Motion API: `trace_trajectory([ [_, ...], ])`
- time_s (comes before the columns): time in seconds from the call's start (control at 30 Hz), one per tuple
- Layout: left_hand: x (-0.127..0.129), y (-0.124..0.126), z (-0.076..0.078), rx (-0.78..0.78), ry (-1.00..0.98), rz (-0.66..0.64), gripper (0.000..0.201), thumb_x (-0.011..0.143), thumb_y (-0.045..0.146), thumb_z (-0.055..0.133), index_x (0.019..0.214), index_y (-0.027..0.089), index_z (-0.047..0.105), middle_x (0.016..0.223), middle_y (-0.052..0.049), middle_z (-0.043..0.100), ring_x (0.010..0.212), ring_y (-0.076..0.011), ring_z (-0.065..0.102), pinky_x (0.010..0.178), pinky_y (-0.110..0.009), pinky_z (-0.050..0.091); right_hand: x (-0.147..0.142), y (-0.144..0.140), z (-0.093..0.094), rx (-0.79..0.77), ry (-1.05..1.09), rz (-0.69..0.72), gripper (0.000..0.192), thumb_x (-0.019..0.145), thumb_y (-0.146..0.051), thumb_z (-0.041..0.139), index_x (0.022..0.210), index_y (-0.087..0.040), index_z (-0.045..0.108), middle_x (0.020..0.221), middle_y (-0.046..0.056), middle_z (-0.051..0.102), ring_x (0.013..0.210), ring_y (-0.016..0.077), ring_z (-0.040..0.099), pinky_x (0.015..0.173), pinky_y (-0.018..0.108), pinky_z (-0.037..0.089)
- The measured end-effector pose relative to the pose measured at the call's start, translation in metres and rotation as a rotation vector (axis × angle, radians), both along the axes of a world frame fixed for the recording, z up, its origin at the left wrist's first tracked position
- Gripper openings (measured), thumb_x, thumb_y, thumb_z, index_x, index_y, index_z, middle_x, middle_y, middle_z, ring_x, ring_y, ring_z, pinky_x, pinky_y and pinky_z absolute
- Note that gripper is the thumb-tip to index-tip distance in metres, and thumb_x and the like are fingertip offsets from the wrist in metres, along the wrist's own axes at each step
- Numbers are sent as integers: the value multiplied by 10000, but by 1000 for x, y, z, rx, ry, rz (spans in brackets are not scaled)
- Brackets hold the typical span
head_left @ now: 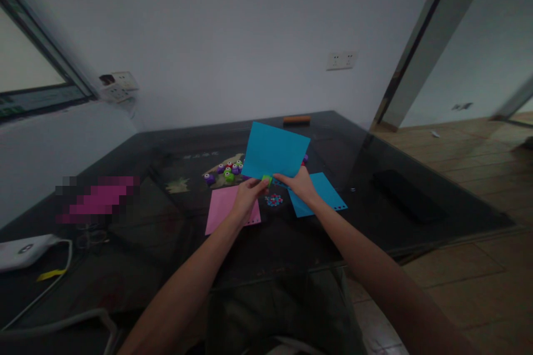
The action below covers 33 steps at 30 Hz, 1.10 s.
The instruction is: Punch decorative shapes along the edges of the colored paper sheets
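My left hand pinches a small green paper punch against the lower edge of a blue paper sheet. My right hand grips that same sheet by its lower edge and holds it raised, tilted up from the dark glass table. Under my left hand lies a pink sheet. A second blue sheet with punched holes along its near edge lies under my right hand. A small pile of punched paper bits sits between my hands.
Several purple, green and red small punches cluster behind the raised sheet. An orange bar lies at the table's far edge. A black flat object rests at right. A white device with cables sits at left, near a blurred pink patch.
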State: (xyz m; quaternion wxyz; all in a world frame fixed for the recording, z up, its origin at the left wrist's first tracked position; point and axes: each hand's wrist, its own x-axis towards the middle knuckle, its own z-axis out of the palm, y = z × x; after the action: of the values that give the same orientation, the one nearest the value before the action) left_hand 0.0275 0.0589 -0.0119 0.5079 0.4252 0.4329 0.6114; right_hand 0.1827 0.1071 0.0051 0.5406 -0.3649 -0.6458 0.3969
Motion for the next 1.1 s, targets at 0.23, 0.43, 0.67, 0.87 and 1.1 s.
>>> trace_trajectory([
  [0.23,0,1,-2,14,44,12,273,607,366,774,673,129,656,633,-13,589,613,-123,527,639,-267,413,0,0,1,3,-25,-10,381,618,-336,755,944,-157,674,1007,110,702,925,268,664,880,445,510],
  [0.43,0,2,-4,25,68,16,276,625,375,762,675,123,663,637,-17,589,608,-121,518,631,-261,407,0,0,0,7,-18,-18,420,606,-343,762,959,-140,662,1026,125,696,931,265,662,897,446,500],
  [0.67,2,-2,2,41,140,64,280,626,400,750,642,132,669,601,-19,599,589,-130,507,629,-265,385,0,0,-1,-6,-3,-14,401,603,-351,761,931,-140,665,994,123,704,900,268,668,881,458,508],
  [0.87,3,-4,8,79,206,85,297,630,422,738,570,145,648,568,-18,589,591,-140,501,631,-265,371,1,1,-1,0,-25,-13,418,609,-349,758,960,-143,658,1037,135,689,944,271,655,908,457,493],
  [1.1,0,-1,4,84,206,102,314,620,444,740,572,147,650,567,-17,593,592,-142,504,640,-269,371,2,2,-2,17,-43,-11,407,626,-384,744,946,-145,667,1002,122,700,893,255,662,864,423,516],
])
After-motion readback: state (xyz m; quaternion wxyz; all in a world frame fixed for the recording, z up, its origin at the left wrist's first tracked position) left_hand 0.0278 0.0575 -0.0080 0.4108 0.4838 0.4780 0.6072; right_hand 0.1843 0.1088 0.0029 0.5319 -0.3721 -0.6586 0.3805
